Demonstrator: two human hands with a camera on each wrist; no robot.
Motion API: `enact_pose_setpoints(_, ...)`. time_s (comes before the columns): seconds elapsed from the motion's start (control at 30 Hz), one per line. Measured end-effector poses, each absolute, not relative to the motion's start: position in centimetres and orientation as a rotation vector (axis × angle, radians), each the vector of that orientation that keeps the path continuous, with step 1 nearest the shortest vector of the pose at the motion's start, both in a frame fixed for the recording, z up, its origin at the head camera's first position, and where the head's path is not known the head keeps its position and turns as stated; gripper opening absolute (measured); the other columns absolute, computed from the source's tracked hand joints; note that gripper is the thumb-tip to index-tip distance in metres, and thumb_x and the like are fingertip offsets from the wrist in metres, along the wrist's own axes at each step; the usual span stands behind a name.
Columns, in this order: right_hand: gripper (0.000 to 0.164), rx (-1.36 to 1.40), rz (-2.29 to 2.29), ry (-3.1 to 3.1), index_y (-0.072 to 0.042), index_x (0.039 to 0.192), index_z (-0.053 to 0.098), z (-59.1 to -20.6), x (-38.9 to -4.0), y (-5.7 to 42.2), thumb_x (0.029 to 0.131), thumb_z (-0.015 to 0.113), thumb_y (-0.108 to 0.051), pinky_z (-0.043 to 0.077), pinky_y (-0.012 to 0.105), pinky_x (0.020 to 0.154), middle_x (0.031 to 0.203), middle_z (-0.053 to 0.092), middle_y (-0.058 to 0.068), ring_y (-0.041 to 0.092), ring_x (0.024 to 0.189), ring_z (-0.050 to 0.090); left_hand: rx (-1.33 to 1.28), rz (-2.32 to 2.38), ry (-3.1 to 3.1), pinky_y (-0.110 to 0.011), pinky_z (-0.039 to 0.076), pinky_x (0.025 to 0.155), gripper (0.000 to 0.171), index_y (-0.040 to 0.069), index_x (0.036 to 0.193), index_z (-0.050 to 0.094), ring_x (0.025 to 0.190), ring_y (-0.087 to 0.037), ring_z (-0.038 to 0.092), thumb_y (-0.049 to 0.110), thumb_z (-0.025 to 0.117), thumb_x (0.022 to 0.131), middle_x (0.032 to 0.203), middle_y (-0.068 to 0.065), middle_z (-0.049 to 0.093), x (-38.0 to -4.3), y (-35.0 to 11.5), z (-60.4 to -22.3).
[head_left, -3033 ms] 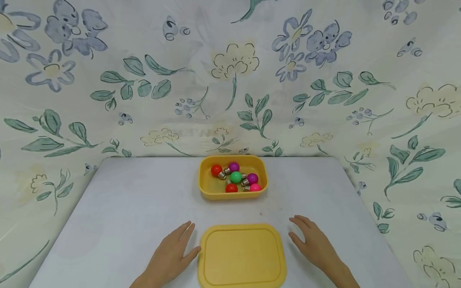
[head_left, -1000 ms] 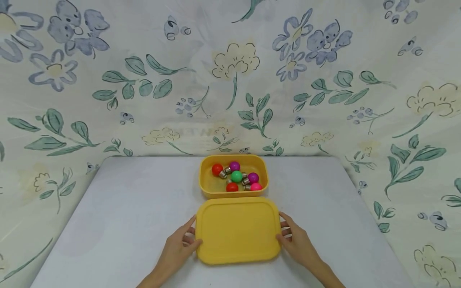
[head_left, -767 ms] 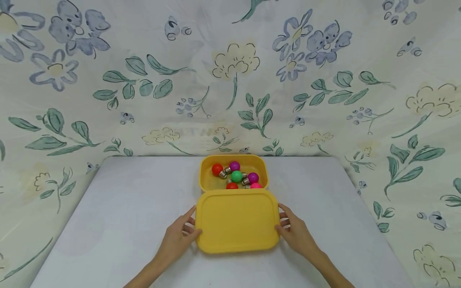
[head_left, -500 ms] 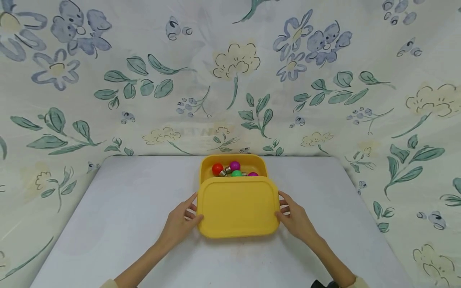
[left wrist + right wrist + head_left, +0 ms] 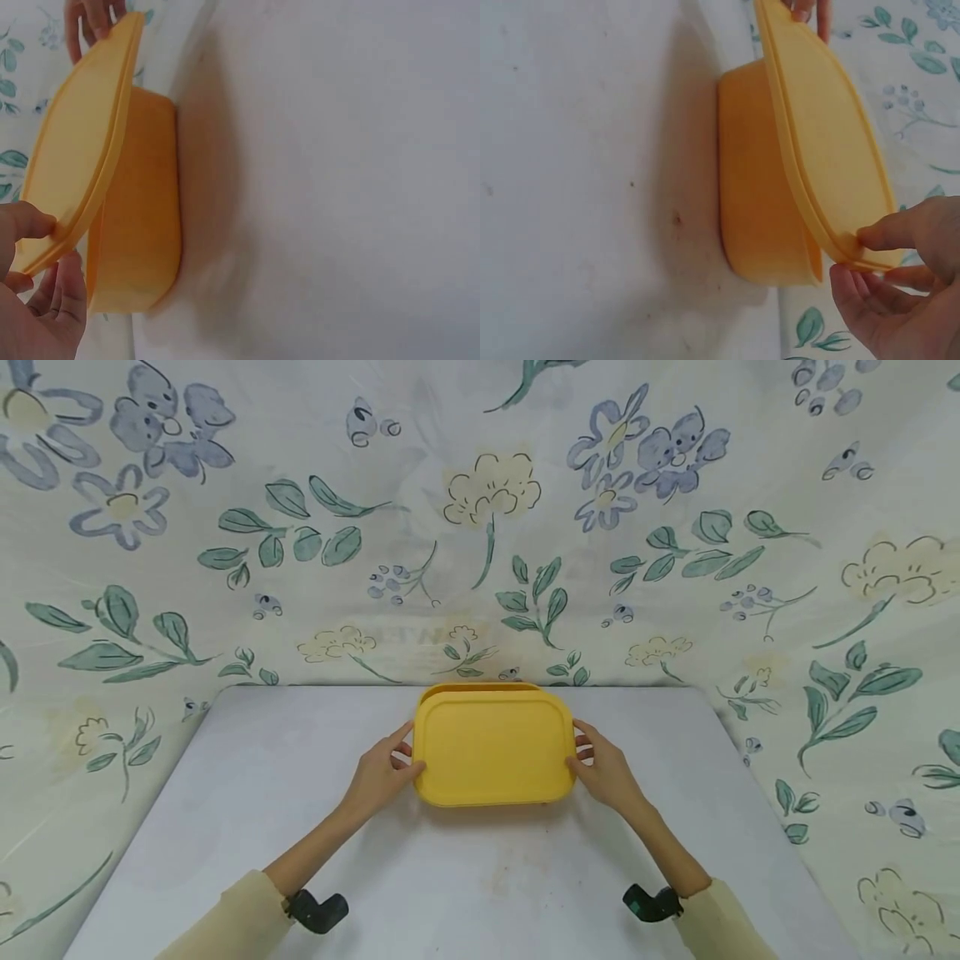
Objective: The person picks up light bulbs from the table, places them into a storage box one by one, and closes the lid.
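A yellow lid [image 5: 493, 748] is held level-to-tilted over a yellow plastic container [image 5: 142, 202] at the table's far edge. My left hand [image 5: 381, 774] pinches the lid's left end, thumb on top and fingers beneath. On the right end, my right hand [image 5: 604, 768] grips it the same way. Both wrist views show the lid slanting above the container [image 5: 754, 176], with a gap between its near edge and the container's wall. Only a strip of the container's far rim shows in the head view. The colored bulbs inside are hidden by the lid.
The white table [image 5: 495, 893] carries faint brownish marks near its middle. Floral cloth [image 5: 480, 568] hangs right behind the container and along both sides. Dark devices are strapped at the left wrist [image 5: 318, 912] and right wrist [image 5: 651, 903].
Both hands reached the lid from either side, lifted it off the table and carried it forward over the container. The bulbs, earlier in plain sight, are now covered from view.
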State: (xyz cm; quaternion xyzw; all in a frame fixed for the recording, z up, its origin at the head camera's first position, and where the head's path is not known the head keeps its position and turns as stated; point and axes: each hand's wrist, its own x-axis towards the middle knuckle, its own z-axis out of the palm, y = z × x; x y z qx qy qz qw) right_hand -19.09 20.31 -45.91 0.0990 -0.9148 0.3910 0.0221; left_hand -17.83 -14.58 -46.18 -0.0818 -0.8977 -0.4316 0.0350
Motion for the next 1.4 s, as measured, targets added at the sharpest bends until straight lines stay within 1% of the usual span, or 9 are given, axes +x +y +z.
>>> enact_pose_setpoints(0.1, 0.06, 0.283, 1.203, -2.87, 0.002, 0.145, 0.044, -45.7, -20.2, 20.0, 0.092, 0.07, -0.004, 0.057, 0.04, 0.081, 0.118, 0.064, 0.021, 0.031, 0.098, 0.064, -0.211, -1.345, -2.79, -0.034, 0.055, 0.071, 0.067, -0.005, 0.148, 0.041, 0.083, -0.027, 0.065, 0.006, 0.07, 0.089, 0.101, -0.017, 0.062, -18.8, -14.7, -45.9)
enact_pose_setpoints(0.2, 0.059, 0.258, 1.216, -2.897, 0.003, 0.145, 0.044, -45.5, -21.5, 19.7, 0.092, 0.069, -0.004, 0.057, 0.04, 0.083, 0.118, 0.063, 0.022, 0.032, 0.099, 0.064, -0.165, -1.363, -2.821, -0.032, 0.053, 0.07, 0.068, -0.005, 0.149, 0.04, 0.084, -0.027, 0.064, 0.008, 0.068, 0.089, 0.103, -0.018, 0.062, -19.9, -14.7, -45.7)
enact_pose_setpoints(0.33, 0.059, 0.232, 1.251, -2.914, 0.004, 0.145, 0.045, -45.4, -23.1, 19.6, 0.091, 0.067, -0.005, 0.056, 0.04, 0.082, 0.118, 0.063, 0.023, 0.033, 0.1, 0.064, -0.094, -1.377, -2.87, -0.029, 0.05, 0.066, 0.069, -0.004, 0.151, 0.038, 0.082, -0.025, 0.063, 0.01, 0.066, 0.089, 0.106, -0.018, 0.061, -21.3, -14.6, -45.6)
enact_pose_setpoints(0.43, 0.06, 0.18, 1.29, -2.945, 0.002, 0.146, 0.044, -45.3, -24.1, 19.5, 0.091, 0.066, -0.007, 0.056, 0.038, 0.082, 0.12, 0.062, 0.022, 0.032, 0.103, 0.063, -0.041, -1.377, -2.904, -0.028, 0.047, 0.065, 0.07, -0.002, 0.152, 0.037, 0.081, -0.023, 0.06, 0.011, 0.065, 0.089, 0.108, -0.018, 0.06, -22.2, -14.5, -45.6)
enact_pose_setpoints(0.6, 0.061, 0.085, 1.34, -2.992, -0.003, 0.148, 0.044, -45.1, -25.4, 19.2, 0.092, 0.066, -0.009, 0.056, 0.038, 0.083, 0.124, 0.061, 0.022, 0.032, 0.107, 0.062, 0.011, -1.366, -2.944, -0.028, 0.045, 0.066, 0.07, -0.001, 0.153, 0.036, 0.084, -0.025, 0.055, 0.013, 0.064, 0.09, 0.11, -0.019, 0.06, -23.4, -14.3, -45.5)
enact_pose_setpoints(0.77, 0.061, 0.046, 1.41, -3.006, -0.002, 0.149, 0.043, -45.3, -26.1, 19.0, 0.092, 0.065, -0.008, 0.057, 0.037, 0.082, 0.125, 0.059, 0.023, 0.034, 0.106, 0.062, 0.022, -1.337, -2.99, -0.029, 0.044, 0.067, 0.069, -0.001, 0.153, 0.035, 0.086, -0.026, 0.054, 0.014, 0.063, 0.091, 0.11, -0.02, 0.059, -24.2, -14.2, -45.5)
enact_pose_setpoints(1.07, 0.06, 0.077, 1.39, -3.028, 0.002, 0.147, 0.043, -46.1, -27.0, 19.0, 0.092, 0.064, -0.006, 0.057, 0.034, 0.077, 0.124, 0.059, 0.025, 0.03, 0.095, 0.065, 0.055, -1.352, -3.016, -0.028, 0.044, 0.065, 0.069, -0.003, 0.152, 0.035, 0.085, -0.024, 0.053, 0.015, 0.063, 0.092, 0.104, -0.017, 0.057, -25.2, -14.1, -45.8)
enact_pose_setpoints(1.4, 0.059, 0.076, 1.309, -3.11, 0.003, 0.146, 0.043, -46.3, -27.4, 18.6, 0.092, 0.062, -0.01, 0.055, 0.035, 0.08, 0.126, 0.057, 0.024, 0.029, 0.093, 0.062, 0.078, -1.301, -3.067, -0.029, 0.045, 0.067, 0.067, -0.007, 0.15, 0.037, 0.084, -0.025, 0.053, 0.018, 0.062, 0.093, 0.104, -0.018, 0.057, -25.6, -14.1, -46.3)
